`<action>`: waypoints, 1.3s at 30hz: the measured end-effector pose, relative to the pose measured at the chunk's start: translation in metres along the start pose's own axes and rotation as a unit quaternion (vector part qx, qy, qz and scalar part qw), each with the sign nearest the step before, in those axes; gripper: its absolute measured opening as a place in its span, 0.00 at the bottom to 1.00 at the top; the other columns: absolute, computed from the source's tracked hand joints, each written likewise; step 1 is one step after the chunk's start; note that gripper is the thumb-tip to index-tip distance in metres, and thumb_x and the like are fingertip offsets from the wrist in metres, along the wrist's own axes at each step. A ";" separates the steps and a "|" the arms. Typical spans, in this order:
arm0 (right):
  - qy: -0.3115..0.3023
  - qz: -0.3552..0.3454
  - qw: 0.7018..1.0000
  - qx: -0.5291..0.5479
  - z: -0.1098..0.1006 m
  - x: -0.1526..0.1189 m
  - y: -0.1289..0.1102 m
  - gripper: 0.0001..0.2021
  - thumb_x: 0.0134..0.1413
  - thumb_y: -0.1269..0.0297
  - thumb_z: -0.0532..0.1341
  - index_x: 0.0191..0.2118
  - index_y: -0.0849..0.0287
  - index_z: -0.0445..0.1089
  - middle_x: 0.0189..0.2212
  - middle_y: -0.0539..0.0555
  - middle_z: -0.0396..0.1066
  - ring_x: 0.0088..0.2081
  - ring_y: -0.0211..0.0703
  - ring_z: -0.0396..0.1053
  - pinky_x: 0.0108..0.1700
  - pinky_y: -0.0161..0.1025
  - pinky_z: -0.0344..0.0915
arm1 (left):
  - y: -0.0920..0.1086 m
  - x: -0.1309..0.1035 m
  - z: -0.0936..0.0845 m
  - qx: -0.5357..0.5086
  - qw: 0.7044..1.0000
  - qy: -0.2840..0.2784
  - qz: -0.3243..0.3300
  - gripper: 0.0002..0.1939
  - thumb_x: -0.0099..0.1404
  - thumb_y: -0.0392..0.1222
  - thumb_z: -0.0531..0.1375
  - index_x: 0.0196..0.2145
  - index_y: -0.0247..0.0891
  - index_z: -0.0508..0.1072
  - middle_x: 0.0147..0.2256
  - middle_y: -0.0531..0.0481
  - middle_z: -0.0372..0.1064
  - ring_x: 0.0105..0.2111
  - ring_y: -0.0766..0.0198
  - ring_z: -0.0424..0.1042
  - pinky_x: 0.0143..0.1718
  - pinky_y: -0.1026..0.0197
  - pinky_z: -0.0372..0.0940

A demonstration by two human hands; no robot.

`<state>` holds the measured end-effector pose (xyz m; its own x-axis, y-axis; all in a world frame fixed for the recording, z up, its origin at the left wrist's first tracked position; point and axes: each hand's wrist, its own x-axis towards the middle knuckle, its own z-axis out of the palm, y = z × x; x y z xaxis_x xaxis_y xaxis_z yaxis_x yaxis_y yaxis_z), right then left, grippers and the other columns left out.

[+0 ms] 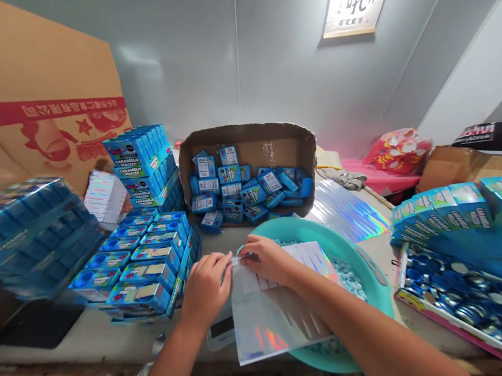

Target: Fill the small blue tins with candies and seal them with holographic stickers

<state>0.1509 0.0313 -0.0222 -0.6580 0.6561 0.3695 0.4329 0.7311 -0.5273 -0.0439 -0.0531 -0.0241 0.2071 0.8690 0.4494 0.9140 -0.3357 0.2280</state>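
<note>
My left hand (pixel 208 285) pinches the upper left corner of a clear, shiny plastic bag (pixel 266 330). Close beside it, my right hand (pixel 266 259) grips the same upper edge with curled fingers. The bag hangs flat and looks empty, with rainbow glints on its lower part. Behind the bag and my right forearm is a teal basin (pixel 375 325) of small pale blue pieces (pixel 350 276). A striped, shiny sheet or stack of bags (pixel 311 257) lies over the basin. Part of a digital scale (pixel 220 333) shows beneath my hands.
Stacks of blue candy boxes (pixel 145 260) stand on the left, beside a large carton (pixel 40 77). An open cardboard box (pixel 250 136) at the back holds loose blue boxes. On the right are a tray of shiny blue discs (pixel 461 299) and a row of display boxes (pixel 454 207).
</note>
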 end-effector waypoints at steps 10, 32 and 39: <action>-0.013 -0.017 1.000 -0.014 -0.001 0.000 -0.002 0.05 0.57 0.72 0.65 0.38 0.59 0.80 0.32 0.53 0.69 0.35 0.41 0.68 0.38 0.35 0.62 | 0.002 -0.005 -0.002 0.015 1.000 0.005 0.019 0.14 0.69 0.36 0.56 0.50 0.43 0.76 0.46 0.47 0.75 0.46 0.57 0.72 0.46 0.52 0.66; -0.011 0.025 1.000 -0.002 0.000 0.001 0.003 0.05 0.56 0.72 0.66 0.37 0.59 0.80 0.35 0.54 0.73 0.37 0.42 0.70 0.41 0.36 0.64 | 0.022 -0.062 -0.020 -0.266 0.963 -0.031 0.024 0.06 0.68 0.41 0.58 0.33 0.44 0.74 0.40 0.50 0.78 0.48 0.58 0.75 0.64 0.41 0.58; 0.027 0.051 0.998 -0.004 -0.013 0.002 -0.026 0.21 0.66 0.66 0.57 0.62 0.61 0.66 0.48 0.61 0.74 0.46 0.49 0.72 0.48 0.43 0.65 | 0.015 -0.081 -0.056 -0.443 0.863 0.104 -0.218 0.11 0.61 0.46 0.67 0.36 0.41 0.68 0.35 0.48 0.76 0.37 0.59 0.78 0.42 0.58 0.75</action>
<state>0.1467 0.0165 0.0023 -0.5763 0.7363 0.3546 0.5009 0.6611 -0.5586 -0.0662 -0.1493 -0.0090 -0.2411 0.9295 0.2791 0.2441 -0.2202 0.9444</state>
